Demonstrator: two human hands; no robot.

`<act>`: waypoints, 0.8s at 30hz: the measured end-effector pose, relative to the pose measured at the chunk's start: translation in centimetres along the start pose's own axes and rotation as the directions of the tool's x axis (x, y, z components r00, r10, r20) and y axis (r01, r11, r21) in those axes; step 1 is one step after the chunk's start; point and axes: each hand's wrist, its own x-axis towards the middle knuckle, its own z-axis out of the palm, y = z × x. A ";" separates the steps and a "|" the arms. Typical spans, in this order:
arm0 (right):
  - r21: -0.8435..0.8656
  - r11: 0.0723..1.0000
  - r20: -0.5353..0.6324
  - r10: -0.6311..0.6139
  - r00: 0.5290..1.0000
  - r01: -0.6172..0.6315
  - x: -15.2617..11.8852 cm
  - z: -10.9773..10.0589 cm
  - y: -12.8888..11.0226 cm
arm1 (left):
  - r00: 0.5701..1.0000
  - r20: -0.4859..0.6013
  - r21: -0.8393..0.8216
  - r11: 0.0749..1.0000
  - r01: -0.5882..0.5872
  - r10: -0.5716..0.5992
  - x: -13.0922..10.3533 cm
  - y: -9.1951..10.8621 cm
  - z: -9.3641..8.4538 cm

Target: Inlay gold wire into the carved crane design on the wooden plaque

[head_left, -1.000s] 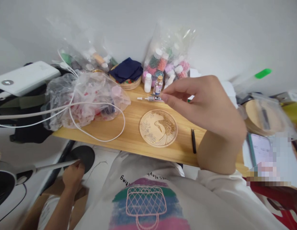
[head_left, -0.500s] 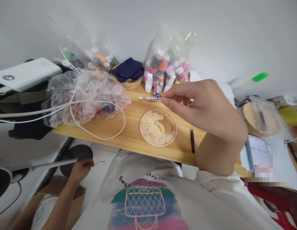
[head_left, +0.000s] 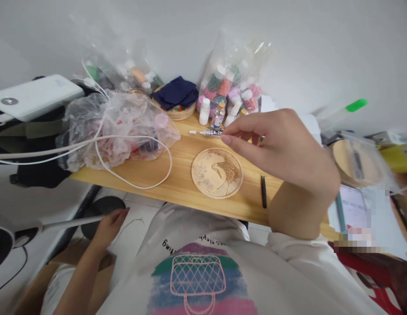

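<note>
The right hand (head_left: 278, 142), drawn into a pinch, is near 1 tube (head_left: 208, 132) on the table (head_left: 177, 175), past the round wooden board's (head_left: 216, 173) far edge; whether it grips anything, I cannot tell. The left hand (head_left: 109, 225), near left, is loosely bent, its hold unclear.

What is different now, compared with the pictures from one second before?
The left hand moved rightward and slightly up in the view, its curled fingers straightening. I see nothing taken or released. The right hand stays pinched; the tube, wooden disc and black tweezers have not moved.
</note>
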 end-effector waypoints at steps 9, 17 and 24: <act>-0.053 0.999 0.036 0.004 0.999 -0.002 0.1 0.1 0.1 | 1.000 -0.023 -0.184 0.983 0.016 -0.021 -0.3 1.1 0.0; -0.140 0.987 0.121 0.090 0.989 -0.073 0.2 -0.2 -0.7 | 0.992 0.052 0.016 0.993 0.114 -0.115 0.2 -1.7 0.6; -0.173 0.983 0.157 0.088 0.984 -0.060 0.3 -0.3 -0.8 | 0.987 0.103 0.266 0.960 0.092 -0.123 1.2 -4.0 2.0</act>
